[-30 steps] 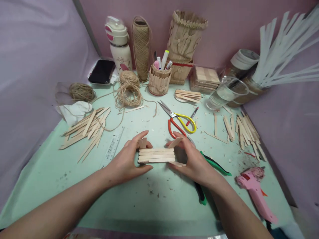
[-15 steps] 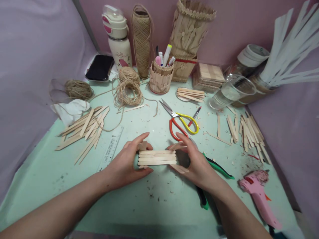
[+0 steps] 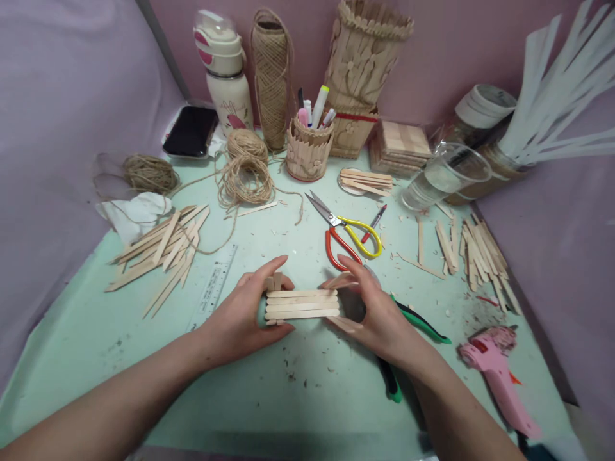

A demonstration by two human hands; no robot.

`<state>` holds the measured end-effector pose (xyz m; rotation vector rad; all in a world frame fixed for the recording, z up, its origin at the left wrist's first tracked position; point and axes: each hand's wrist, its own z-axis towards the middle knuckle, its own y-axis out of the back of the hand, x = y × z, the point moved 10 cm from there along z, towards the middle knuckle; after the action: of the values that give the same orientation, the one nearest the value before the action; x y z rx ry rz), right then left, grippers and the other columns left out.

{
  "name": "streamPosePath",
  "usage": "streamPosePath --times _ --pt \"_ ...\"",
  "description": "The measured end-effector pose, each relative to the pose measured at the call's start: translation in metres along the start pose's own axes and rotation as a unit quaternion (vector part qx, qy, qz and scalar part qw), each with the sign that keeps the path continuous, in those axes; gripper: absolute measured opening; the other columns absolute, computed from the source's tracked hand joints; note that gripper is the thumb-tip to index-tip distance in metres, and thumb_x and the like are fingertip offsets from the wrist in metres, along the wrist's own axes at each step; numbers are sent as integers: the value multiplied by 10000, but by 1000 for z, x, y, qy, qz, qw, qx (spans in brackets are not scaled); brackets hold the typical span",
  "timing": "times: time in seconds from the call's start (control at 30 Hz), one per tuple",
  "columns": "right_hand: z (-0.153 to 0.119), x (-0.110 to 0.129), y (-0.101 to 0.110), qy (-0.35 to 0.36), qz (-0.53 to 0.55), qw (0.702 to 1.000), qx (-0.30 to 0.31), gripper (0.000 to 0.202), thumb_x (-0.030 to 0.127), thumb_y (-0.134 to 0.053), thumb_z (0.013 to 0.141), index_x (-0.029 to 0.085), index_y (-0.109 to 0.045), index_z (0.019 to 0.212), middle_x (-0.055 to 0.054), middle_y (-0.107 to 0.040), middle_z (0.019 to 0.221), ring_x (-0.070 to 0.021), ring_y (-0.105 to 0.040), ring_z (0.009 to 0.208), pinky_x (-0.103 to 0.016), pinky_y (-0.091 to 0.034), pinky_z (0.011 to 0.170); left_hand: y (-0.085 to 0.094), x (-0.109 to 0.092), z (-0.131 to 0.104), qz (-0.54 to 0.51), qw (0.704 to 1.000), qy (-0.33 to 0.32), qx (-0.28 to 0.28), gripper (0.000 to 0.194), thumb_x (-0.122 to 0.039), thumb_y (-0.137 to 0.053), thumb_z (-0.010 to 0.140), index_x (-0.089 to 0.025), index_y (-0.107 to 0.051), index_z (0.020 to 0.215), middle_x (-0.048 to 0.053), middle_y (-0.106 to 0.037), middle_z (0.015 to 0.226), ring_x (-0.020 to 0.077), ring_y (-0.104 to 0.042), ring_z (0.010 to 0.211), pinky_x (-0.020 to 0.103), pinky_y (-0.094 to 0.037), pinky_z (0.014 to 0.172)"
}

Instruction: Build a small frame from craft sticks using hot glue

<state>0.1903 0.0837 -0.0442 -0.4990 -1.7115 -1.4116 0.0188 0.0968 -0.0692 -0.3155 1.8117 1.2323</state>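
Bridging left hand (image 3: 243, 307) and right hand (image 3: 379, 314), a wooden-stick piece (image 3: 302, 305), each hand holding one end

A single camera on the person's head looks forward and steeply down across the table (image 3: 206, 390), from above its near edge. The left hand (image 3: 243, 310) and right hand (image 3: 377, 314) lie fairly close, just below the middle of the view, with the forearms (image 3: 120, 397) running in from the lower corners. The wide view reaches back to the pink wall (image 3: 310, 38) and takes in purple cloth (image 3: 72, 83) on both sides.
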Motion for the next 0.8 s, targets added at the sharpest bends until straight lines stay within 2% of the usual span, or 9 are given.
streamPosePath --times 0.23,0.57,0.67,0.8 --pt "-2 -2 0 -8 -9 1000 9 929 217 -720 780 323 -160 1515 -90 -626 1300 -302 -524 1298 -547 -391 1088 0 0 0 -12 1000 2 -1 962 -290 -736 752 -319 -142 1508 54 -642 1168 285 -554 1172 476 -444 1009" --pt "0 -5 -2 -22 37 999 22 895 206 -711 809 331 -155 1499 -64 -665 1209 -283 -552 1275 -544 -378 1103 -1 0 -1 -30 999 17 7 925 -262 -707 780 -341 -136 1504 39 -633 1173 265 -568 1117 488 -416 1028" --pt "-1 -5 -3 -22 41 999 28 888 201 -703 815 332 -153 1499 -59 -667 1201 -278 -550 1279 -546 -364 1116 -1 0 0 -26 999 24 12 926 -260 -708 776 -332 -142 1506 43 -633 1176 279 -542 1160 483 -408 1033" --pt "-3 -5 -1 -22 21 999 35 938 240 -724 803 330 -121 1515 -75 -637 1267 -279 -507 1324 -532 -351 1128 -1 0 0 -28 999 28 12 921 -259 -708 774 -334 -151 1503 36 -636 1172 281 -525 1181 482 -399 1039"
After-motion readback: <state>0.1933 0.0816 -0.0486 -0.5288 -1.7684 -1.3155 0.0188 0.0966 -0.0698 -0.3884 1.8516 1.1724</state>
